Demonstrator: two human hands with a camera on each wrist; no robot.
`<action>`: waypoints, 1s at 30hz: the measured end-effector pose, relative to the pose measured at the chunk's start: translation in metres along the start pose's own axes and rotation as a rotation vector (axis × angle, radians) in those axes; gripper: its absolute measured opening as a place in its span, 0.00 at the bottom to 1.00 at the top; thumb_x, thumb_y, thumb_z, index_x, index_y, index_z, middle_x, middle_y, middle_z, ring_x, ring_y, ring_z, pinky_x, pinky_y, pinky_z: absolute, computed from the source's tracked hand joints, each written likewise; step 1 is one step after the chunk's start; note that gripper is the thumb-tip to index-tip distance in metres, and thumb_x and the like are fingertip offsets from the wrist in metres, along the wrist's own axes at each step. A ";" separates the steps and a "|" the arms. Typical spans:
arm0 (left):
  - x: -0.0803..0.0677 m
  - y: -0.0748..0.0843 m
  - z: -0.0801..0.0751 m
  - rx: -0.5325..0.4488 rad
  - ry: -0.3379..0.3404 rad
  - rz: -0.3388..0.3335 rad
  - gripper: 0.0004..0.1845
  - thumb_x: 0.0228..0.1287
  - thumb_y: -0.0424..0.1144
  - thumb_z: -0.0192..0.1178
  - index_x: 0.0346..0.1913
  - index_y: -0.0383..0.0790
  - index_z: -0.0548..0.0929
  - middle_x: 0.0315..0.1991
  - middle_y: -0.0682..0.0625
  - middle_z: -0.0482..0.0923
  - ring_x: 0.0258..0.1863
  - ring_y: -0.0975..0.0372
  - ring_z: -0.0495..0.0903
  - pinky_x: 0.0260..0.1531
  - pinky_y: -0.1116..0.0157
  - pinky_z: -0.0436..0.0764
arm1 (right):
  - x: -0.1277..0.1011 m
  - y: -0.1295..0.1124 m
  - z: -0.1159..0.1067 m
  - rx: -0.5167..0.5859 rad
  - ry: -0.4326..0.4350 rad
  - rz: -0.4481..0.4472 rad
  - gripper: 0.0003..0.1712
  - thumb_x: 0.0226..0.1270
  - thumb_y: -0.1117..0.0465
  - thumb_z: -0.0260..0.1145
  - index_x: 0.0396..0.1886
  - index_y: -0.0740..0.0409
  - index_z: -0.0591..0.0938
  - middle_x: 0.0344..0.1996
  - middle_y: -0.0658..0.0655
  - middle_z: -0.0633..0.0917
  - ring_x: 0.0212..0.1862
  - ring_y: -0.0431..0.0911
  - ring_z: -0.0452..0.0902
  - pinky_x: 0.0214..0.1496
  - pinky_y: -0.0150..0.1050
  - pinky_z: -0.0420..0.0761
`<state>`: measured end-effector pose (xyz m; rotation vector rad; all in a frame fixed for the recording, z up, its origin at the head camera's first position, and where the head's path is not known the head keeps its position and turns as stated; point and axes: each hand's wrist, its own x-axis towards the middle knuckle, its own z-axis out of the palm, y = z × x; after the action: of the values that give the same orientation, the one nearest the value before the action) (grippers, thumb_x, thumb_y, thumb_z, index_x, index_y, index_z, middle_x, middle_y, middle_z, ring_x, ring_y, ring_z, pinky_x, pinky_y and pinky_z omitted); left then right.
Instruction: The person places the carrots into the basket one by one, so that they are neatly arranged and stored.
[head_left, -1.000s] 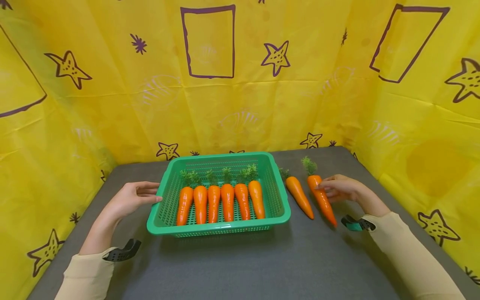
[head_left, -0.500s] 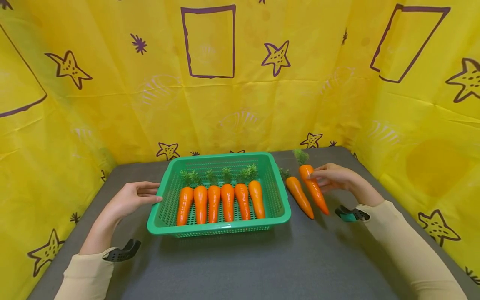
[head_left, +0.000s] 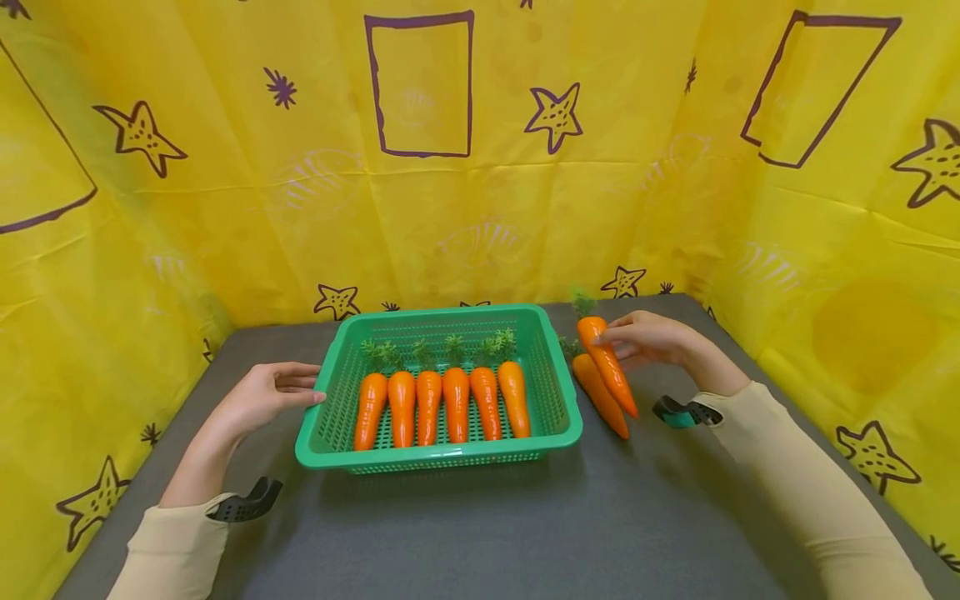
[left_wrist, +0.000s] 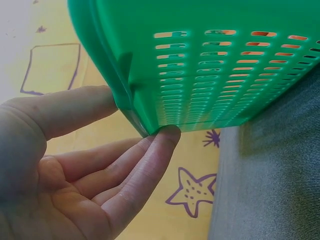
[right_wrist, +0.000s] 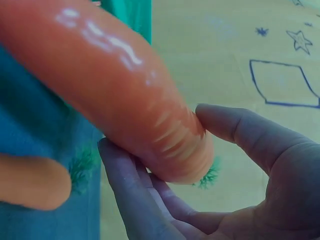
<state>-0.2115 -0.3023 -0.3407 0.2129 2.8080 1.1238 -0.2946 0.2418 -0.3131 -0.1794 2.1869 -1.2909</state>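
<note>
My right hand (head_left: 651,340) pinches an orange toy carrot (head_left: 607,365) near its thick, leafy end, thumb on one side and fingers on the other in the right wrist view. That carrot tilts with its tip toward me and overlaps a second carrot (head_left: 602,407) lying on the table right of the basket. On the left, my left hand (head_left: 264,393) holds the side of a green plastic basket (head_left: 442,454); the left wrist view puts the thumb at its rim and fingertips under the rim's edge. Several carrots (head_left: 456,404) lie side by side in the basket, green tops facing away.
A dark grey tabletop (head_left: 450,533) lies under everything. Yellow cloth (head_left: 480,208) with starfish drawings hangs behind and along both sides. Each wrist bears a dark strap-like mount, the black one (head_left: 247,504) on the left.
My right hand has carried the gripped carrot leftward and away from me, from right of the lying carrot to over it. My left hand and the basket have stayed put.
</note>
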 end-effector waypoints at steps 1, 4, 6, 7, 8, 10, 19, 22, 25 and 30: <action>0.000 0.000 0.000 0.001 0.000 0.001 0.36 0.59 0.52 0.65 0.63 0.29 0.71 0.53 0.34 0.79 0.52 0.46 0.80 0.51 0.45 0.76 | 0.001 -0.002 0.001 -0.004 -0.005 -0.006 0.39 0.69 0.52 0.60 0.68 0.74 0.60 0.49 0.57 0.82 0.46 0.44 0.83 0.53 0.45 0.81; 0.000 0.001 0.000 0.004 -0.004 0.002 0.36 0.59 0.52 0.65 0.63 0.30 0.71 0.53 0.34 0.79 0.52 0.46 0.79 0.51 0.45 0.76 | 0.003 -0.009 0.003 0.002 -0.017 -0.015 0.38 0.68 0.53 0.60 0.68 0.74 0.61 0.47 0.56 0.83 0.45 0.45 0.83 0.53 0.45 0.81; 0.001 0.001 0.000 0.008 -0.005 0.003 0.36 0.59 0.52 0.65 0.63 0.30 0.71 0.53 0.34 0.79 0.52 0.47 0.79 0.51 0.45 0.76 | 0.005 -0.013 0.006 0.003 -0.020 -0.020 0.39 0.68 0.53 0.61 0.68 0.74 0.60 0.48 0.58 0.83 0.46 0.46 0.83 0.53 0.46 0.81; 0.001 0.001 0.000 0.008 -0.006 0.003 0.36 0.59 0.52 0.65 0.63 0.30 0.71 0.53 0.35 0.79 0.52 0.47 0.79 0.51 0.45 0.76 | 0.007 -0.016 0.007 0.001 -0.020 -0.022 0.39 0.68 0.53 0.61 0.68 0.74 0.60 0.50 0.59 0.83 0.46 0.46 0.83 0.53 0.46 0.81; 0.002 0.001 0.000 0.009 -0.006 0.003 0.36 0.59 0.52 0.65 0.63 0.30 0.71 0.53 0.35 0.79 0.52 0.47 0.79 0.51 0.44 0.76 | 0.008 -0.018 0.009 0.004 -0.015 -0.020 0.39 0.68 0.53 0.61 0.68 0.73 0.61 0.51 0.61 0.82 0.47 0.47 0.83 0.53 0.47 0.81; 0.002 0.001 0.000 0.008 -0.005 0.003 0.36 0.59 0.52 0.65 0.63 0.30 0.71 0.53 0.35 0.79 0.52 0.46 0.79 0.51 0.44 0.76 | 0.011 -0.024 0.012 -0.006 -0.013 -0.025 0.39 0.67 0.53 0.62 0.68 0.72 0.61 0.56 0.65 0.78 0.49 0.49 0.82 0.55 0.48 0.79; 0.003 0.000 0.001 0.007 0.002 0.012 0.35 0.59 0.51 0.65 0.62 0.30 0.72 0.52 0.35 0.80 0.51 0.47 0.80 0.51 0.44 0.76 | 0.022 -0.045 0.026 -0.038 -0.049 -0.040 0.38 0.68 0.52 0.61 0.69 0.69 0.62 0.67 0.69 0.66 0.62 0.59 0.72 0.54 0.46 0.80; 0.003 0.000 0.002 0.005 0.003 0.010 0.35 0.59 0.51 0.65 0.62 0.30 0.72 0.51 0.35 0.80 0.51 0.47 0.80 0.51 0.44 0.76 | 0.027 -0.050 0.030 -0.017 -0.056 -0.037 0.38 0.67 0.52 0.62 0.69 0.69 0.61 0.67 0.68 0.65 0.62 0.60 0.71 0.54 0.46 0.81; 0.003 0.000 0.002 -0.001 0.003 0.008 0.35 0.59 0.51 0.65 0.62 0.30 0.72 0.51 0.35 0.80 0.51 0.47 0.80 0.51 0.45 0.76 | 0.032 -0.055 0.035 -0.008 -0.055 -0.029 0.38 0.67 0.53 0.62 0.69 0.68 0.62 0.67 0.68 0.66 0.61 0.59 0.72 0.53 0.46 0.81; 0.002 0.000 0.003 -0.004 0.001 0.008 0.35 0.59 0.51 0.65 0.62 0.30 0.72 0.52 0.35 0.80 0.51 0.47 0.80 0.51 0.45 0.76 | 0.038 -0.064 0.044 -0.007 -0.074 -0.046 0.34 0.69 0.53 0.60 0.67 0.68 0.64 0.64 0.68 0.69 0.60 0.58 0.74 0.53 0.47 0.81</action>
<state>-0.2130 -0.3003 -0.3427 0.2228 2.8083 1.1307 -0.3132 0.1601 -0.2913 -0.2771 2.1362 -1.2814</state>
